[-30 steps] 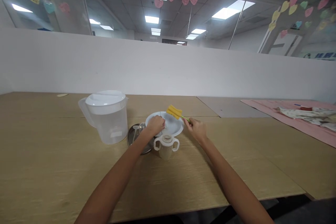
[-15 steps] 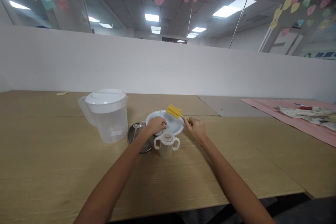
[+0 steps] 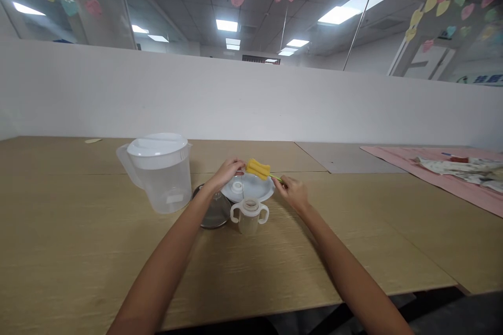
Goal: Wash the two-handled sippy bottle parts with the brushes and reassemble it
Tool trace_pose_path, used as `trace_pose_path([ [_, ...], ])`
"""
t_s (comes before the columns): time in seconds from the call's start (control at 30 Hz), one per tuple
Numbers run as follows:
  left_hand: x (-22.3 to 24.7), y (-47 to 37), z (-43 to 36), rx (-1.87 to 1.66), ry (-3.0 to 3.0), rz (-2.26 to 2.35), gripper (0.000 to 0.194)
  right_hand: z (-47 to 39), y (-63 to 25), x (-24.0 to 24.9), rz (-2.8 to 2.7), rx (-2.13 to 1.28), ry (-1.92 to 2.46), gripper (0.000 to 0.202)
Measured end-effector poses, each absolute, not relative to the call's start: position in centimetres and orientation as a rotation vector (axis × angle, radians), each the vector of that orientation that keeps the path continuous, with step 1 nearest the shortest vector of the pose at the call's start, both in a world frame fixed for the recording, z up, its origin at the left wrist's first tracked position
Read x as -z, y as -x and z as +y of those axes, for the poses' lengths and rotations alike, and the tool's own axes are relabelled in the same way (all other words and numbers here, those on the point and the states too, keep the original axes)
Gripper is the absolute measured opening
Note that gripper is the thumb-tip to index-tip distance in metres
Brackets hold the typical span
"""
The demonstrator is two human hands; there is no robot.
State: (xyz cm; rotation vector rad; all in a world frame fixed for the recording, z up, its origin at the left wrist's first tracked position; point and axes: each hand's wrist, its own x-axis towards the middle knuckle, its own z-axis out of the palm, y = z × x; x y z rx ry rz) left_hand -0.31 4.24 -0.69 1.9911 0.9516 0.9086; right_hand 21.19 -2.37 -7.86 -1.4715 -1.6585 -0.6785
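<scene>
My right hand point(image 3: 294, 192) grips the thin green handle of a sponge bottle brush point(image 3: 258, 169). The brush's yellow head is held over a white bowl point(image 3: 257, 188). By the tip of the sponge is my left hand point(image 3: 228, 172), fingers apart and curved toward it; whether they touch it I cannot tell. In the bowl lies a small white ring-shaped part point(image 3: 237, 187). A clear two-handled sippy cup point(image 3: 249, 218) stands upright and uncovered in front of the bowl. Left of the cup is a round metal tray point(image 3: 215, 214), partly hidden by my left forearm.
A large translucent lidded pitcher point(image 3: 167, 178) stands on the left, its handle pointing left. At the far right, a pink cloth point(image 3: 387, 159) carries crumpled fabric point(image 3: 451, 167). A white partition point(image 3: 251, 99) rises behind the table point(image 3: 314, 261). A flat pale piece point(image 3: 93, 141) lies at back left.
My left hand has risen out of the bowl toward the sponge tip, uncovering the white ring-shaped part. The brush has shifted slightly left and down in my right hand.
</scene>
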Motion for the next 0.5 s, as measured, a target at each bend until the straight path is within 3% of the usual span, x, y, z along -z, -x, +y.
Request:
trace_pose_path([
  [0.27,-1.3,0.9,2.4,-0.932,-1.671,0.681,0.031,-2.5,-21.5,7.6,-1.625,0.662,1.456,0.053],
  [0.5,-2.5,0.8,1.3,-0.973,-1.763,0.687,0.036,-2.5,-21.3,8.0,-1.636,0.626,1.429,0.052],
])
